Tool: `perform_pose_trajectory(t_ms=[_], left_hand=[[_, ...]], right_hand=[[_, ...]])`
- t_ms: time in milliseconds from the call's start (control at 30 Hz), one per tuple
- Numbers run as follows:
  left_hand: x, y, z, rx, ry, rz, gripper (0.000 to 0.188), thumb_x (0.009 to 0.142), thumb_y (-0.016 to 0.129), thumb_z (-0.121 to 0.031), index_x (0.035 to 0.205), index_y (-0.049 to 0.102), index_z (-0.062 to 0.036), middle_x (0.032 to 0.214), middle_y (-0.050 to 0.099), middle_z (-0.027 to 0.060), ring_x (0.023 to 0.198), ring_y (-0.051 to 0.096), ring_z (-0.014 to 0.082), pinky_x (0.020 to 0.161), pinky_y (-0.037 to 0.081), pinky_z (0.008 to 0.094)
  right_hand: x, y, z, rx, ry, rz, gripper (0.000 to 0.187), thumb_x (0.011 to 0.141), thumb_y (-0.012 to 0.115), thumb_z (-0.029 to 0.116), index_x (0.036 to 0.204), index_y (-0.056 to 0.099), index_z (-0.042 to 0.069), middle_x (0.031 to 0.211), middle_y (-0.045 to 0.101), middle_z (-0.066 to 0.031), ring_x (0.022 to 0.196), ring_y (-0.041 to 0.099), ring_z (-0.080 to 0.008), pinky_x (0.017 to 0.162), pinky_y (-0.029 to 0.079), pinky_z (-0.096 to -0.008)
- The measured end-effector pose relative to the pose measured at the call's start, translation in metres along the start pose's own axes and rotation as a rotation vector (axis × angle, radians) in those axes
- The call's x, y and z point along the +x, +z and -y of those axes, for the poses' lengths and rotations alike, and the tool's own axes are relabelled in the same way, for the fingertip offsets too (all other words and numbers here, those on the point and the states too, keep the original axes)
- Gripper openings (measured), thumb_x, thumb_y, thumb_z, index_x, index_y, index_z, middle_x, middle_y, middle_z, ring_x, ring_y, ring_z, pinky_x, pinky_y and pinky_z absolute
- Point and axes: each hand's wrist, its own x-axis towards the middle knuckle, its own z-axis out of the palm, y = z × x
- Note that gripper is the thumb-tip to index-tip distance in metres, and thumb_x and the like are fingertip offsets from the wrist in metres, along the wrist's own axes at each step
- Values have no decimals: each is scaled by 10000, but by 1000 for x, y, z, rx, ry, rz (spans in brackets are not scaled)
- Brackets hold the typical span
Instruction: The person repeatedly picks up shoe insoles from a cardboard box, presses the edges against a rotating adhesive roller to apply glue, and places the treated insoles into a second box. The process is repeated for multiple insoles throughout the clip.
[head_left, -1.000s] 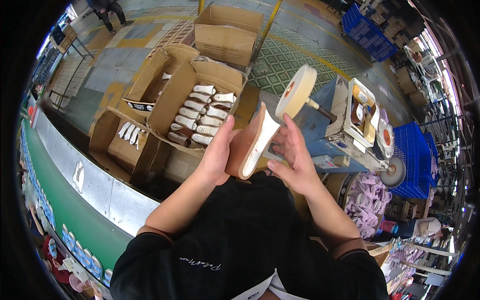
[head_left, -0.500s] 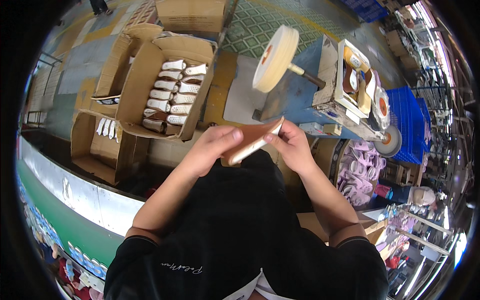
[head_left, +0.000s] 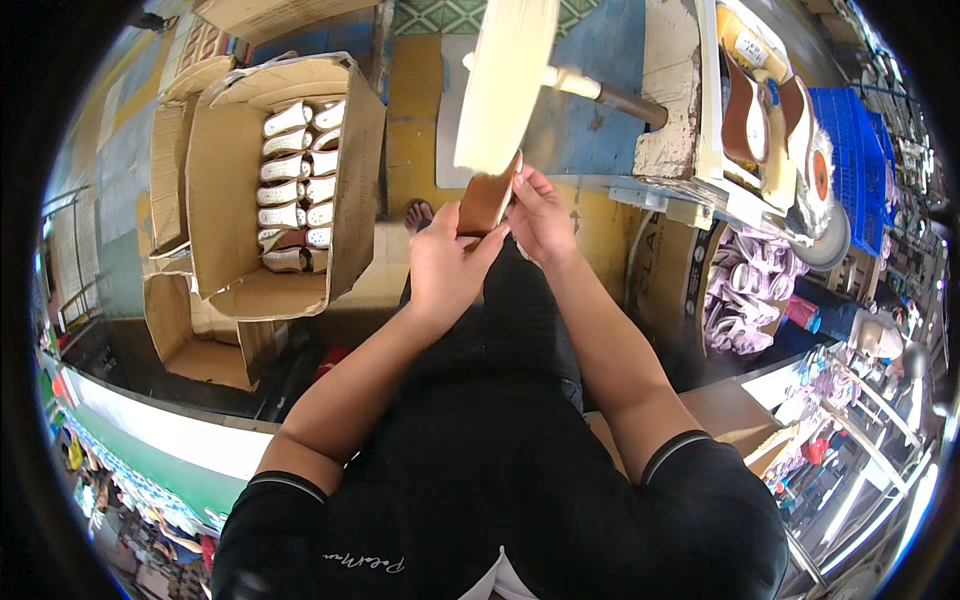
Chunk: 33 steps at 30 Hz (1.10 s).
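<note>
My left hand (head_left: 447, 262) grips a brown shoe sole (head_left: 484, 206) with a pale edge, its fingers closed around the near end. On the other side, my right hand (head_left: 541, 216) pinches the pale edge between thumb and fingers. The sole's far tip is right at the lower rim of a cream buffing wheel (head_left: 508, 85); whether they touch I cannot tell. A metal shaft (head_left: 625, 103) carries the wheel from the machine at the right. The wheel's outline looks smeared.
At the left, a cardboard box (head_left: 232, 185) holds rows of white-and-brown soles, beside a smaller box (head_left: 200, 350). A tray at the upper right holds brown-and-white soles (head_left: 745, 115). Below it are a grey wheel (head_left: 828, 240) and a pile of lilac sandals (head_left: 750, 290). Blue crates (head_left: 850, 150) stand farther right.
Both hands have brought the sole forward to the wheel's lower rim, turning it more upright. The view has shifted, so the wheel now appears larger and nearer.
</note>
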Motion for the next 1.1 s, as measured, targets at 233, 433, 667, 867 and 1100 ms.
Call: perform_pose_trajectory(t_ms=[233,433,667,867,1100], left_hand=[[28,28,9,75,31,-114,408,999,904,-234,1095,664,82,965,829,221,885,847,310,768,672,400],[18,26,3,265,126,-153,360,991,921,-192,1052,682,72,936,843,207,905,866,244,769,682,361],[22,24,4,243,178,-118,364,995,907,-286,1048,688,0,931,841,161,834,846,343,739,658,432],[13,20,-6,101,253,-162,366,1001,909,-192,1097,696,90,936,836,214,887,862,246,741,703,381],[10,19,-15,93,184,-150,409,1012,901,-244,1083,669,85,953,831,221,900,860,304,738,687,388]], right_hand=[[40,6,-9,145,128,5,198,1193,632,144,1314,694,-1,1303,777,-99,1223,728,-202,1137,577,-410],[37,18,-17,240,182,-1,256,1194,639,190,1371,671,8,1292,779,-104,1138,774,-225,1010,658,-416],[19,32,-18,314,172,-51,326,1219,599,278,1420,650,27,1304,772,-96,1107,781,-228,980,667,-417],[9,39,-13,302,173,-126,336,1226,584,305,1421,635,37,1314,767,-102,1156,763,-241,1025,646,-449],[8,39,-4,294,128,-132,268,1231,572,272,1335,660,41,1263,773,-96,1113,765,-242,1029,645,-441]])
